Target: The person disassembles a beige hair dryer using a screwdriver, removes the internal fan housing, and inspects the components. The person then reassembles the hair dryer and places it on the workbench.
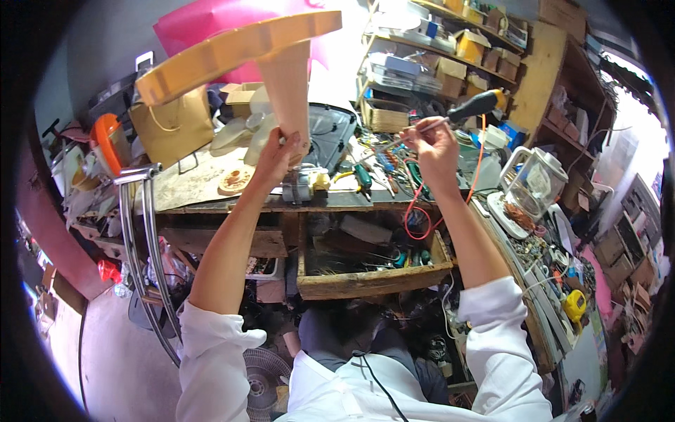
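My left hand [275, 156] is closed round the lower end of a lamp-like wooden piece. It has a pale tapered stem [287, 91] and a wide, scalloped yellow-brown round top [239, 49], held tilted above the bench. In my right hand [434, 144] is a screwdriver [475, 105] with a black and orange handle. My fingers pinch its metal shaft; the handle points up and right, and the tip points left toward the stem's lower end, apart from it. Below the left hand stands a small grey metal vise [297, 188]. Green-handled pliers [362, 177] lie between the hands on the bench.
An open wooden drawer [373, 285] with tools juts out below the bench. Curved metal tubes [144, 232] stand at left. A paper bag [172, 126] and black plastic case [327, 137] sit behind. A red cable [420, 228] hangs over the bench edge; a clear container [538, 176] is at right.
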`<state>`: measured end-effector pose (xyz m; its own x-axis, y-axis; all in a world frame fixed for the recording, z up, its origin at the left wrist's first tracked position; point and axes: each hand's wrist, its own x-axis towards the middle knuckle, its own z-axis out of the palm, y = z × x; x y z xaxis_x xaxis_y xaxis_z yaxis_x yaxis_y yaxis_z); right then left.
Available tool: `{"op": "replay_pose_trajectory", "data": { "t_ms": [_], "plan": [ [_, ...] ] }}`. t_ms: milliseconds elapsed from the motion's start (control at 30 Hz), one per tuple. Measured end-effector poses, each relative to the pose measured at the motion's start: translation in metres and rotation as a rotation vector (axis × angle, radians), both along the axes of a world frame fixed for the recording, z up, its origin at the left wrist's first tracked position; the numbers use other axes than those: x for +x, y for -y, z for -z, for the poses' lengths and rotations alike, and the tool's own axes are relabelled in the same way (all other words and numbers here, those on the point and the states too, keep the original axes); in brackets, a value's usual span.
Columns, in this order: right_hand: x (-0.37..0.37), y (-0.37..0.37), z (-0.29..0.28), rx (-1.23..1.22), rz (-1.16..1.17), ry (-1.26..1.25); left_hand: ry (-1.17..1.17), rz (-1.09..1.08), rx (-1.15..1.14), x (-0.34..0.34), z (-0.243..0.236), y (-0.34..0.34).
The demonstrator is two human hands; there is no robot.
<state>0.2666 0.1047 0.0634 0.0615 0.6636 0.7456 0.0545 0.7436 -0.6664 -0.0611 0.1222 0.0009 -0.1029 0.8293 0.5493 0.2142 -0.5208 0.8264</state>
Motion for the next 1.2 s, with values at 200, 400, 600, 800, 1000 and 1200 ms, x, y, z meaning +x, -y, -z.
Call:
{"op": "replay_pose_trajectory", "data": {
  "t_ms": [200,400,600,800,1000,1200],
  "plan": [
    [-0.023,0.065,-0.022,0.14,-0.175,0.017,-0.024,0.007,-0.048,-0.029,-0.003,-0.004],
    [-0.03,0.098,-0.015,0.193,-0.26,0.113,-0.042,0.024,-0.076,-0.02,-0.004,0.003],
    [-0.038,0.105,0.009,0.184,-0.226,0.244,-0.076,-0.072,-0.038,-0.022,-0.007,0.002],
    [-0.054,0.076,0.065,-0.123,-0.011,0.389,-0.019,-0.11,0.035,-0.015,-0.006,0.002],
    [-0.075,0.039,0.094,-0.204,0.121,0.492,0.095,-0.061,-0.023,-0.003,-0.017,0.02],
    [-0.117,-0.003,0.078,-0.139,0.066,0.58,0.02,-0.101,0.07,-0.016,-0.002,0.003]
  ]
}}
